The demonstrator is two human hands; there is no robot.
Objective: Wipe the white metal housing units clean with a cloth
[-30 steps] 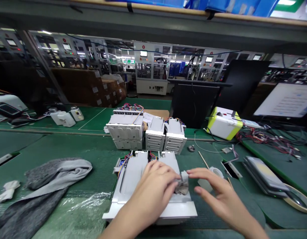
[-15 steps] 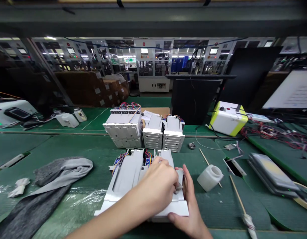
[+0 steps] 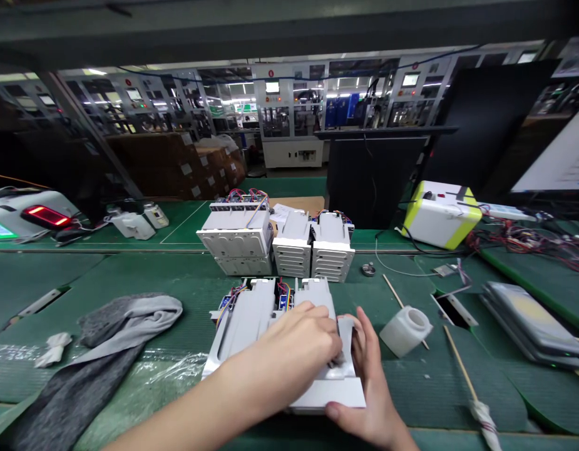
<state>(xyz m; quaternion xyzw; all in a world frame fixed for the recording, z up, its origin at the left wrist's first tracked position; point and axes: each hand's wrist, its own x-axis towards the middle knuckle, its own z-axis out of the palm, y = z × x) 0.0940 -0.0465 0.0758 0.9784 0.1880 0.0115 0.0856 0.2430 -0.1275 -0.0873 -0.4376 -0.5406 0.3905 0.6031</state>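
A light-grey plastic housing [image 3: 245,322] with coloured wires at its far end lies on the green bench right in front of me. My left hand [image 3: 301,347] reaches across from the lower left, its fingers curled down onto the right half of the housing. Under those fingertips is something small and greyish that I cannot make out. Around the right edge of the same housing my right hand [image 3: 371,382] is closed, thumb at the front lip and fingers along the side. Parts of the housing are hidden by my left hand and forearm.
Behind stand similar housings [image 3: 237,247]. To the right are a white plastic bottle [image 3: 406,332], wooden sticks [image 3: 459,363], one cloth-tipped, and stacked flat devices [image 3: 533,322]. A grey cloth [image 3: 111,357] and a crumpled white scrap [image 3: 53,349] lie left. Black panels rise behind.
My left hand has shifted slightly over the housing, fingers still curled. My right hand keeps its hold. The view has turned a little, and a red light now shows on the device at far left.
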